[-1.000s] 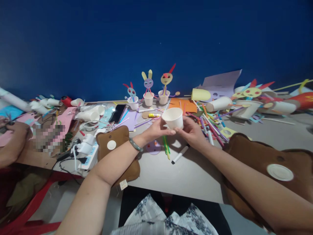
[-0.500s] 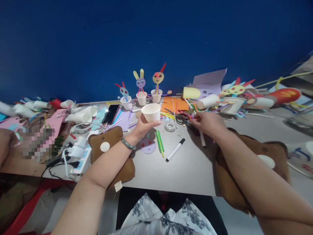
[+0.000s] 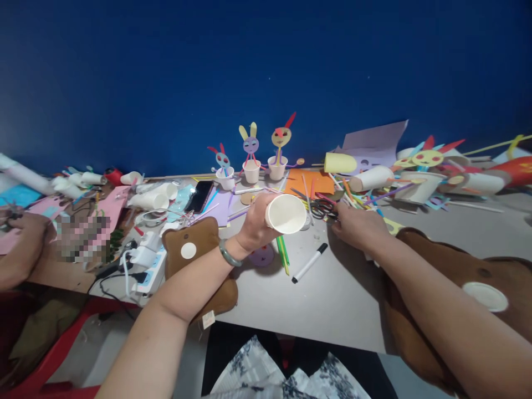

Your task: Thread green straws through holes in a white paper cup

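The left hand (image 3: 255, 224) grips a white paper cup (image 3: 286, 215) by its outer wall, fingers wrapped around it; the cup is raised over the table (image 3: 332, 310) and tilted, mouth toward the person. The right hand (image 3: 361, 227) is at the black-handled scissors (image 3: 322, 209), fingers bent; from here I cannot tell whether they enclose the handles or merely touch. Step in hand, by my judgement: support the cup with one hand while the other selects an item. The next move calls for a definite grip on a single item, kept clear of the coloured sticks (image 3: 384, 194) nearby, with light pressure on the cup wall to avoid buckling. A marker (image 3: 310, 263) lies on the near side, beside green and yellow strips (image 3: 283, 255). Behind the cup stand three paper figures (image 3: 251, 145) in cups. Markings: no brand or writing is legible; the tag (image 3: 208, 319) on the left brown cushion (image 3: 218, 296) is too small to read.
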